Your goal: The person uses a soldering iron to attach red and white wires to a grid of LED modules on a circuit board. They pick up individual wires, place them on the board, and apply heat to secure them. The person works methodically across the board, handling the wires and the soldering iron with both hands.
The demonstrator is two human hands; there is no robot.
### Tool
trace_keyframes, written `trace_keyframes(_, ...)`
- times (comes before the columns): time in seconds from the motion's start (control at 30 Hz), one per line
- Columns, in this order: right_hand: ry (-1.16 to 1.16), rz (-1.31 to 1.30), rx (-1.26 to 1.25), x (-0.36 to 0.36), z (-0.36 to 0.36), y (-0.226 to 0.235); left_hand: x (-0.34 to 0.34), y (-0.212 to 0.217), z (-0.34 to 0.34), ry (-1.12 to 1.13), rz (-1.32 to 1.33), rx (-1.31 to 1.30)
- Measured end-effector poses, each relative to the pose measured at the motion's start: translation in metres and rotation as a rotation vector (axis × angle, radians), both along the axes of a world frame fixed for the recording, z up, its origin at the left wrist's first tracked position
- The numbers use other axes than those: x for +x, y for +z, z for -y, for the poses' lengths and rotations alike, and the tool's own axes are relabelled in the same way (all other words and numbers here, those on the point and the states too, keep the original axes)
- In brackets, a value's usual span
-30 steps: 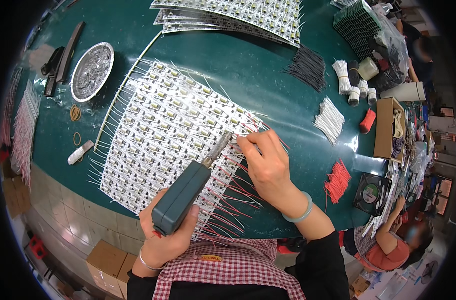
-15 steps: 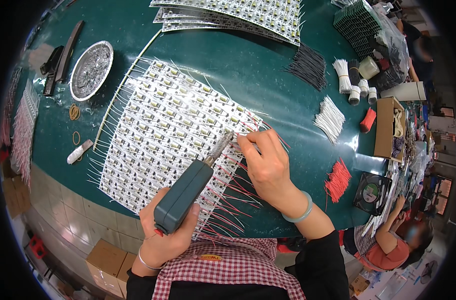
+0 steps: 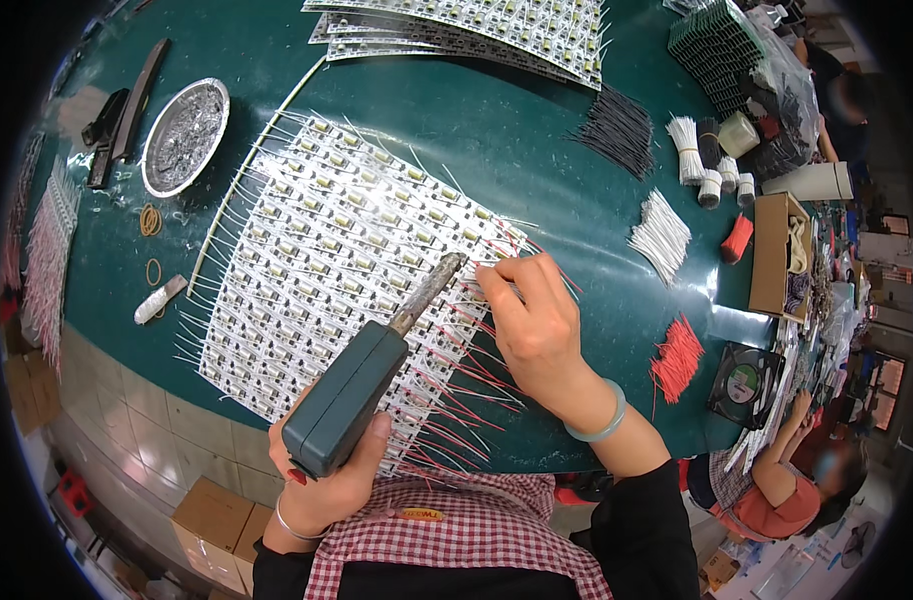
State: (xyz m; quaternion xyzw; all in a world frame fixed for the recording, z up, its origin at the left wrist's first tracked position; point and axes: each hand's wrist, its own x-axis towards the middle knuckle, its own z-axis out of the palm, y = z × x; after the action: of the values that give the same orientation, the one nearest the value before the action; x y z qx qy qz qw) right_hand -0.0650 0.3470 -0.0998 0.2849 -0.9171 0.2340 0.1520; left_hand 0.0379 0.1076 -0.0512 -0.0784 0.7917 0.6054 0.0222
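A panel of white circuit boards [image 3: 302, 285] lies on the green table, with white wires sticking out on the left and red and white wires [image 3: 447, 432] along its right edge. My left hand [image 3: 339, 488] grips the dark green body of a soldering gun [image 3: 345, 398], whose grey metal tip points at the panel's upper right part. Close to that tip, my right hand [image 3: 539, 322] has thumb and forefinger pinched together at the panel's right edge. A thin red wire appears to be between them, its end hard to see. A small gap separates tip and fingertips.
Stacked board panels [image 3: 457, 40] lie at the far side. Bundles of black wires [image 3: 617, 132], white wires [image 3: 661, 237] and red wires [image 3: 678, 355] sit to the right, near a black fan [image 3: 745, 385]. A metal bowl [image 3: 185, 138] stands at left. Another person [image 3: 792, 480] works at right.
The soldering gun has shifted left and slightly down, and its tip has drawn a little away from my right fingertips. My right hand has hardly moved.
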Motion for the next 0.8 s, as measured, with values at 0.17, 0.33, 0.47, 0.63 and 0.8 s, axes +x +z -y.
trace_keyframes(0.17, 0.029, -0.040, -0.050, 0.009, 0.003, 0.006, 0.005, 0.002, 0.003, 0.021, -0.015, -0.015)
trace_keyframes(0.33, 0.058, 0.003, -0.058, 0.014, 0.006, 0.005, 0.014, -0.003, 0.008, 0.019, -0.031, -0.019)
trace_keyframes(0.47, 0.048, 0.017, -0.031, 0.015, 0.006, 0.003, 0.015, -0.003, 0.006, 0.025, 0.021, 0.035)
trace_keyframes(0.63, 0.041, 0.022, -0.010, 0.016, 0.007, 0.003, 0.010, 0.004, 0.005, -0.027, 0.062, 0.019)
trace_keyframes(0.8, 0.040, 0.028, 0.000, 0.016, 0.007, 0.003, 0.009, 0.002, 0.004, -0.031, 0.015, 0.022)
